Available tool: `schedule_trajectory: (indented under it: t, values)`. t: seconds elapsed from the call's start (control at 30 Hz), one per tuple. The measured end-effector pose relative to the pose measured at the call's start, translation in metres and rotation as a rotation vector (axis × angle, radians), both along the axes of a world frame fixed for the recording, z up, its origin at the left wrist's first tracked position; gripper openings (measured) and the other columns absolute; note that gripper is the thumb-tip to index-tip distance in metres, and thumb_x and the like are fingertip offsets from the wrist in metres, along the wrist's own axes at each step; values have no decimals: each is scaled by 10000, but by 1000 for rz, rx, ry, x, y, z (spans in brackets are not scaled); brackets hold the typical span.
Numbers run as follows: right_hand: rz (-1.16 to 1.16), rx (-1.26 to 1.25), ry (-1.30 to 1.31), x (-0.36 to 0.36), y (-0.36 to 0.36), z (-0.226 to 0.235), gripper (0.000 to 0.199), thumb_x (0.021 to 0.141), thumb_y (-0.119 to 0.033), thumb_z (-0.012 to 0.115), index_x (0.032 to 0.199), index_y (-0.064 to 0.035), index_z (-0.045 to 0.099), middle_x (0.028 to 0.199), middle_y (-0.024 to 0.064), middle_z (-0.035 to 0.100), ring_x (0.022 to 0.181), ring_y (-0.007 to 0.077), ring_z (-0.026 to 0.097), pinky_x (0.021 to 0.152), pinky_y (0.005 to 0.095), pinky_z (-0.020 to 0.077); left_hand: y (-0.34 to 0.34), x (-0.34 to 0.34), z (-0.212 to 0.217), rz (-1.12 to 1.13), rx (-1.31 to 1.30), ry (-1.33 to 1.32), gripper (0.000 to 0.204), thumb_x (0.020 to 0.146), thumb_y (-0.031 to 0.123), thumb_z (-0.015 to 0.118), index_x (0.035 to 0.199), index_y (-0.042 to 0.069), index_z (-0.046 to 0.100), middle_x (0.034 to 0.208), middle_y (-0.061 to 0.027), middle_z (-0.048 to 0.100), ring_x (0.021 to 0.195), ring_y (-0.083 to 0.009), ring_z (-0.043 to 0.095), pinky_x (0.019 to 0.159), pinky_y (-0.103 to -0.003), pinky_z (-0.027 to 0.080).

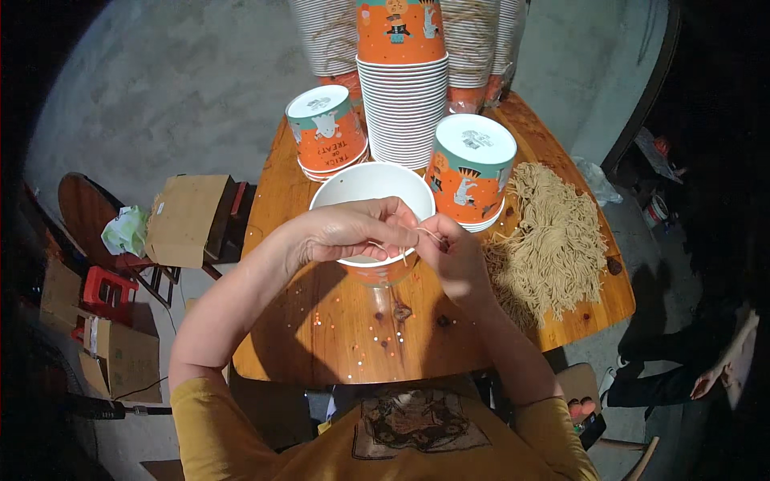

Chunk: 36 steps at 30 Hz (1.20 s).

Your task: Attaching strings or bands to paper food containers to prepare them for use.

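Note:
A white-lined paper bucket (373, 178) with an orange outside stands upright before me, its mouth up. Over its near rim, my left hand (365, 228) and my right hand (451, 255) meet, fingertips pinched on a thin beige cord (431, 234). One end of the cord dangles below the fingers against the bucket. Whether the cord passes through the bucket's wall is hidden by my hands. To the right of my right hand lies a big heap of similar beige cords (557, 240).
Behind the bucket rises a tall stack of nested buckets (403, 112). Upside-down orange buckets flank it at left (325, 132) and right (472, 172). Small bright specks dot the wooden table (321, 353). Cardboard boxes (188, 216) stand at left; another person's hand (706, 383) shows at far right.

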State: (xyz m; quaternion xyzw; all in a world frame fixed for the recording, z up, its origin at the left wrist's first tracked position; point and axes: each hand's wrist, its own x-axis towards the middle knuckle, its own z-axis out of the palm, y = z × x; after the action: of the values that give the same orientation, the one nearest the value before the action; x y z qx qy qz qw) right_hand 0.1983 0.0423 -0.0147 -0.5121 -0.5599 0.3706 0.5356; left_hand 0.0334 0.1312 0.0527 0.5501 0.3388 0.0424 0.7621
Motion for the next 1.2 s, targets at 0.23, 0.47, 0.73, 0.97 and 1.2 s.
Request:
schedule_trajectory:
  t: [0.23, 0.47, 0.73, 0.97, 1.2]
  values:
    - [61, -11, 73, 2, -1, 2, 125, 892, -142, 595, 842, -28, 583, 718, -68, 517, 678, 12, 438, 606, 198, 361, -10, 4, -9, -6, 206, -73, 326, 751, -35, 622, 1033, 47, 481, 877, 9, 501, 768, -40, 499, 639, -133, 410]
    - [20, -31, 30, 1, 1, 1, 131, 891, -155, 601, 848, -32, 590, 728, -71, 522, 683, 11, 442, 618, 193, 371, 1, 1, -5, -14, 86, -18, 384, 744, -93, 580, 1079, 56, 465, 929, 2, 527, 762, -53, 533, 683, -163, 452]
    - [3, -39, 5, 5, -3, 16, 218, 913, -246, 550, 948, -53, 646, 680, -76, 474, 614, 13, 390, 551, 190, 322, 5, 3, 5, -1, 109, -17, 434, 745, -130, 593, 1110, 69, 468, 911, 2, 544, 839, -71, 559, 733, -184, 476]
    - [46, 44, 26, 9, -4, 12, 346, 930, -349, 482, 964, -52, 655, 657, -68, 452, 600, 21, 401, 543, 193, 318, 0, 5, 15, -87, 455, 80, 466, 730, -118, 603, 1130, 71, 458, 892, -3, 520, 826, -94, 517, 767, -213, 422]
    - [48, 54, 68, 2, -1, 6, 156, 880, -184, 604, 903, -31, 624, 699, -71, 500, 648, 19, 430, 574, 202, 347, -10, 5, 13, -67, 624, 101, 519, 742, -103, 595, 1198, 76, 426, 872, -5, 479, 818, -97, 473, 781, -214, 390]
